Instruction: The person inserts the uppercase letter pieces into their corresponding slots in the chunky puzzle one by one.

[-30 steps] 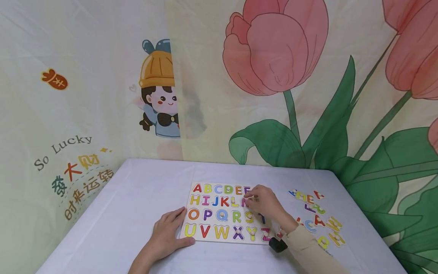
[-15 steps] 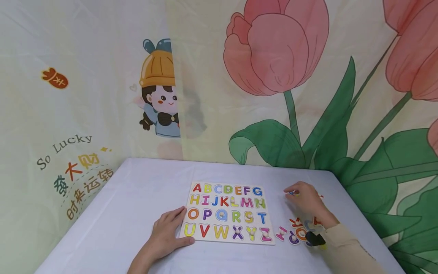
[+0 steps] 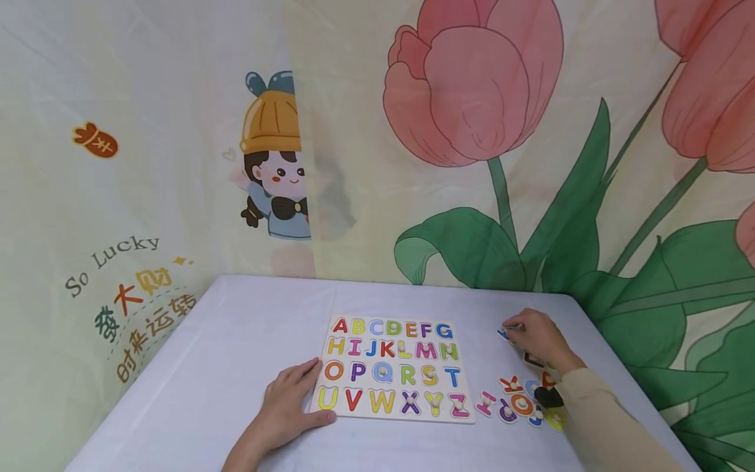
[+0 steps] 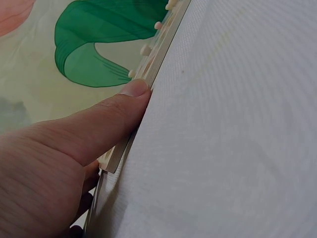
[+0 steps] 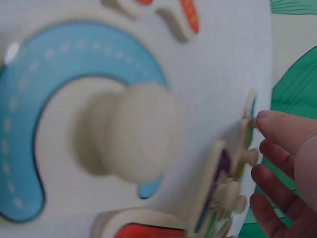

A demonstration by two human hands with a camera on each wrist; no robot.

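Observation:
The white alphabet puzzle board (image 3: 383,415) lies flat on the table, its rows of coloured letters facing up and small knobs on several of them. My left hand (image 3: 289,400) rests at its front left corner, fingers along the left side. In the left wrist view the thumb (image 4: 114,116) presses the front edge. Right of the board, my right hand (image 3: 541,339) pinches a blue letter piece (image 3: 503,334) by its knob; which letter it is cannot be read. Seen from the right wrist, the thumb (image 5: 282,126) is at that knob, the other fingers bent below.
Loose knobbed letter pieces lie right of the board, among them a pink I (image 3: 486,404), an orange O (image 3: 522,404) and a red K (image 3: 509,385). A light blue C (image 5: 20,124) looms close in the right wrist view. A printed curtain (image 3: 354,164) hangs behind the table.
My right hand has moved from over the board's upper right letters out to the loose pieces and onto the blue one. The left hand stays at the board's corner.

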